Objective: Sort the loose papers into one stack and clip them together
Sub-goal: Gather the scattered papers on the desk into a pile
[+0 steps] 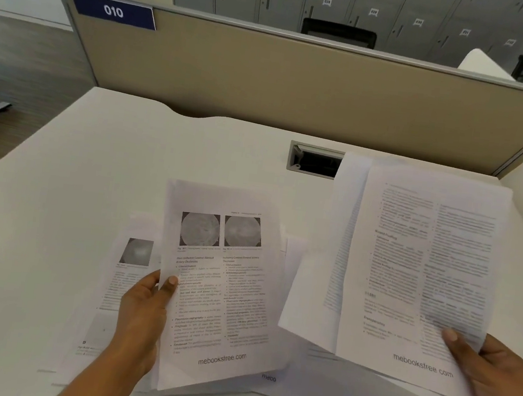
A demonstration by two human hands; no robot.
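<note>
A page with two round pictures [218, 288] is pinched by the left hand [143, 312]. A fanned sheaf of text pages [416, 278] is gripped by the right hand [490, 370], thumb on top. More sheets [114, 294] are spread on the desk [53, 203].

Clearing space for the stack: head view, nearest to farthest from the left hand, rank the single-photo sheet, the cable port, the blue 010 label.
1. single-photo sheet, flat on the desk beside the left hand.
2. cable port, in the desk, farther back, to the right.
3. blue 010 label, on the partition, far back left.
</note>
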